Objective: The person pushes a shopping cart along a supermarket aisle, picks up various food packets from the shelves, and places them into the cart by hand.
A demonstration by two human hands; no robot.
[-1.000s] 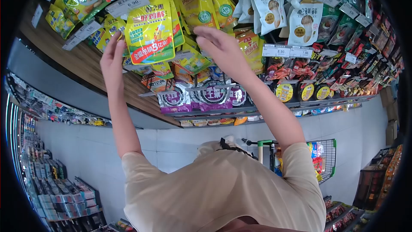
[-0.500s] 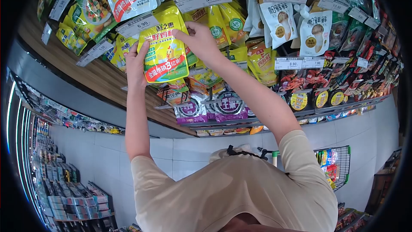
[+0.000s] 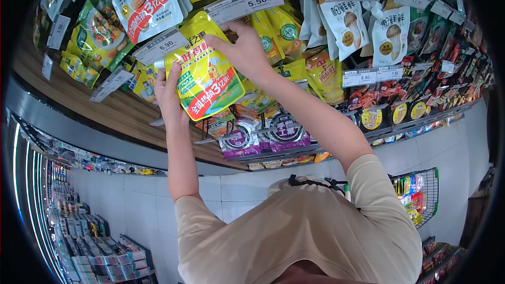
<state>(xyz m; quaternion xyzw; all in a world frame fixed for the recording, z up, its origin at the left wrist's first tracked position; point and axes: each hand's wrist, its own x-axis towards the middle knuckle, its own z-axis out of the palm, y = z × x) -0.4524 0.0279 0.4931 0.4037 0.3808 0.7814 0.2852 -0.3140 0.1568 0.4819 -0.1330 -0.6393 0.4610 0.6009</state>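
Observation:
A yellow seasoning pouch (image 3: 210, 81) with a red band and a white spout hangs tilted between my hands, in front of the shelf display. My left hand (image 3: 171, 92) grips its left edge, thumb on the front. My right hand (image 3: 239, 50) is at its upper right edge, thumb on the front and fingers partly hidden behind. A 6.90 price tag (image 3: 160, 47) is just above the pouch's top left, and a 5.50 price tag (image 3: 244, 2) is above my right hand.
White pouches (image 3: 344, 29) hang at the upper right, purple packets (image 3: 286, 129) below the held pouch. A wooden shelf board (image 3: 105, 105) runs along the left. A wire shopping cart (image 3: 431, 197) with colourful packets stands on the floor at the right.
Both hands first stood apart beside the pouch; they have closed on its sides. The pouch has come lower, away from the rack, and tilted. The view has shifted too.

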